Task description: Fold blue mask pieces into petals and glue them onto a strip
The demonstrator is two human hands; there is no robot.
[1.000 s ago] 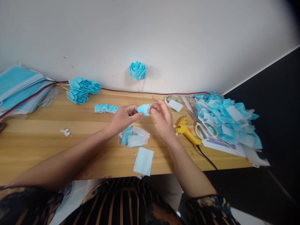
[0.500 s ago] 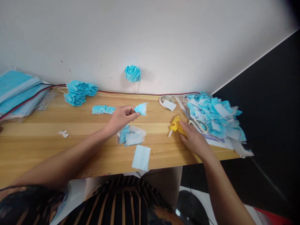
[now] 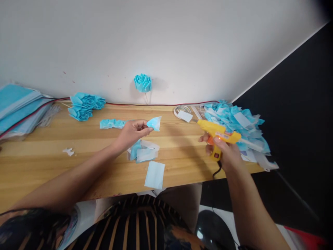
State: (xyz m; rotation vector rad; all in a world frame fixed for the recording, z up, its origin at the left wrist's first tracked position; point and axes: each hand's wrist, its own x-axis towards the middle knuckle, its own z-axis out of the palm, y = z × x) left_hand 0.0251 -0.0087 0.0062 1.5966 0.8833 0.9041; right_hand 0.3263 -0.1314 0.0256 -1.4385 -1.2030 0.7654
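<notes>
My left hand (image 3: 131,133) pinches a small folded blue fabric piece (image 3: 154,123) above the middle of the wooden table (image 3: 52,163). Off to the right, my right hand (image 3: 225,153) grips a yellow glue gun (image 3: 218,133) lifted off the table, its nozzle pointing left toward the blue piece. A black cord hangs from the gun's handle. Below my left hand lie a few blue and white fabric scraps (image 3: 143,152) and a pale blue rectangle (image 3: 154,174).
A heap of cut blue and white pieces (image 3: 234,125) fills the table's right end. Blue fabric flowers (image 3: 84,103) lie at the back left, one flower (image 3: 143,83) stands against the wall. Stacked blue sheets (image 3: 18,106) sit far left. A pleated strip (image 3: 111,123) and a tape roll (image 3: 182,111) lie behind.
My right hand left the blue piece, reached right to the glue gun on the table, and now holds it raised. My left hand kept the blue piece almost still.
</notes>
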